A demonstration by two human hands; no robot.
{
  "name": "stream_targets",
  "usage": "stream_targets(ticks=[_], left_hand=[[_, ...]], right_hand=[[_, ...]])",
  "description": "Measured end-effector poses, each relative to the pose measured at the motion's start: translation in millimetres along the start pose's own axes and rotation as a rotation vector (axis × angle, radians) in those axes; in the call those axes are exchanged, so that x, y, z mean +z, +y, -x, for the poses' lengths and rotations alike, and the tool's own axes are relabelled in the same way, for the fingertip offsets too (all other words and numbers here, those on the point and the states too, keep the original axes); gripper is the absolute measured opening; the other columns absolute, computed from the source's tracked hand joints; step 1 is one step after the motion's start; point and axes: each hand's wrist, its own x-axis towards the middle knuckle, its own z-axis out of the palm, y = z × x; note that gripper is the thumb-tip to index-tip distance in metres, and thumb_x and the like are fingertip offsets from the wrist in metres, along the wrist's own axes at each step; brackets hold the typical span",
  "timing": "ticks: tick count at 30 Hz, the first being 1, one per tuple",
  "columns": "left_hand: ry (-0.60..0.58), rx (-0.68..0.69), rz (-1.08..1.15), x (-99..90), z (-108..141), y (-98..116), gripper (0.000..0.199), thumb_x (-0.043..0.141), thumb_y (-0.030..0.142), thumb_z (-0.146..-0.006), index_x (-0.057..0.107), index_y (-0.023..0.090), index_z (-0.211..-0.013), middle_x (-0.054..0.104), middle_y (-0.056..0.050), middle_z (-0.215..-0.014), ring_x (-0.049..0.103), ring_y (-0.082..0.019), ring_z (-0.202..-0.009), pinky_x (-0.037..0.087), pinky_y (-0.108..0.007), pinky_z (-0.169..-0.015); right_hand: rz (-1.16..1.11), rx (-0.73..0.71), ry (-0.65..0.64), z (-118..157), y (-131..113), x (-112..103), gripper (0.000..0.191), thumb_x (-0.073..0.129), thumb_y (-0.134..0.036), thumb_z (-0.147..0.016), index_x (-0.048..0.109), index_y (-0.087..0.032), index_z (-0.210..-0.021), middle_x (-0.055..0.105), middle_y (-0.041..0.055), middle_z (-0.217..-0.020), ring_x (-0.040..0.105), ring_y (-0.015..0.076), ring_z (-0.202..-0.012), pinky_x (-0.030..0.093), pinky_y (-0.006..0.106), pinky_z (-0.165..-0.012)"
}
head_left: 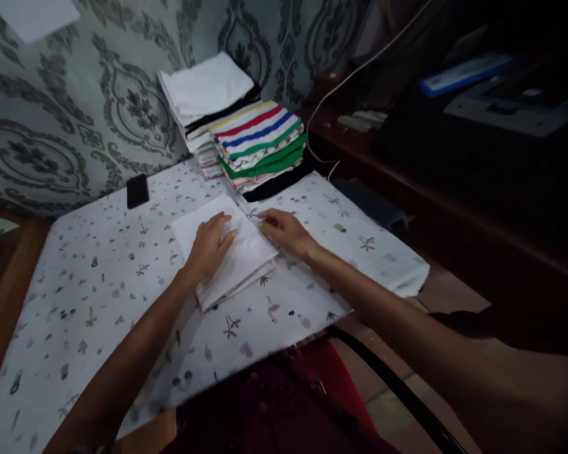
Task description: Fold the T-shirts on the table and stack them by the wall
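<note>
A folded white cloth (246,249) lies on the patterned tabletop in front of me, its layers showing along the near edge. My left hand (211,243) rests on its left part, palm down, with the fingers stretched and the thumb apart. At the cloth's right edge is my right hand (286,232), fingers loosely bent and a small gap between thumb and forefinger. I see nothing held in it. Beyond the hands stands a stack of folded clothes (260,135), with a striped piece on top and green and black ones below.
Behind the striped stack rises another pile topped by a white folded cloth (213,85). A black phone (137,191) lies near the wall. On the right, a white cable (355,66) runs down beside a dark wooden desk (435,202). The table (123,296) has a printed cover.
</note>
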Motion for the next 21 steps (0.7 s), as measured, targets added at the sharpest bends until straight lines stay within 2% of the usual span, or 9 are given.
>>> stream_targets(ticks=[3, 6, 9, 11, 14, 21], left_hand=[[0.084, -0.054, -0.024, -9.4, -41, -19, 0.042, 0.042, 0.035, -0.099, 0.053, 0.014, -0.134, 0.058, -0.016, -0.136, 0.053, -0.027, -0.129, 0.039, -0.045, -0.111], [0.032, -0.205, -0.097, -13.9, -88, -30, 0.037, 0.045, 0.033, -0.096, 0.062, 0.014, -0.123, 0.065, -0.017, -0.125, 0.058, -0.029, -0.119, 0.044, -0.042, -0.102], [-0.02, -0.278, -0.11, -8.9, -118, -36, 0.031, 0.047, 0.035, -0.095, 0.069, 0.015, -0.104, 0.071, -0.017, -0.109, 0.064, -0.029, -0.106, 0.048, -0.039, -0.091], [-0.052, -0.308, -0.105, -3.2, -128, -39, 0.027, 0.05, 0.034, -0.093, 0.07, 0.016, -0.096, 0.073, -0.015, -0.102, 0.066, -0.029, -0.1, 0.048, -0.036, -0.086], [-0.075, -0.324, -0.075, 2.0, -133, -45, 0.022, 0.053, 0.031, -0.09, 0.07, 0.017, -0.094, 0.073, -0.011, -0.099, 0.066, -0.026, -0.094, 0.046, -0.033, -0.079], [-0.045, -0.278, 0.018, 1.9, -132, -51, 0.021, 0.054, 0.031, -0.089, 0.069, 0.017, -0.09, 0.071, -0.006, -0.089, 0.063, -0.02, -0.082, 0.043, -0.028, -0.07]], right_hand=[[0.247, -0.021, -0.008, 21, -7, -4, 0.028, 0.056, -0.033, -0.086, 0.068, -0.018, -0.107, 0.063, -0.0013, -0.069, 0.058, 0.0166, -0.064, 0.045, 0.03, -0.064], [0.367, -0.026, -0.05, 34, -13, -4, 0.032, 0.054, -0.034, -0.087, 0.066, -0.019, -0.112, 0.063, -0.0016, -0.069, 0.058, 0.0168, -0.063, 0.041, 0.028, -0.061], [0.416, -0.007, -0.025, 39, -18, -1, 0.033, 0.054, -0.03, -0.086, 0.064, -0.02, -0.116, 0.062, -0.0016, -0.071, 0.057, 0.0173, -0.064, 0.04, 0.028, -0.063], [0.397, -0.015, 0.0, 41, -22, 1, 0.034, 0.054, -0.03, -0.087, 0.063, -0.02, -0.118, 0.06, -0.0025, -0.07, 0.056, 0.017, -0.065, 0.039, 0.028, -0.065], [0.326, -0.049, 0.003, 44, -28, 2, 0.036, 0.053, -0.031, -0.088, 0.061, -0.02, -0.122, 0.055, -0.0052, -0.064, 0.052, 0.0155, -0.061, 0.038, 0.027, -0.065], [0.218, -0.053, -0.001, 50, -37, 6, 0.035, 0.051, -0.034, -0.089, 0.061, -0.019, -0.118, 0.045, -0.0081, -0.058, 0.044, 0.0135, -0.056, 0.035, 0.026, -0.062]])
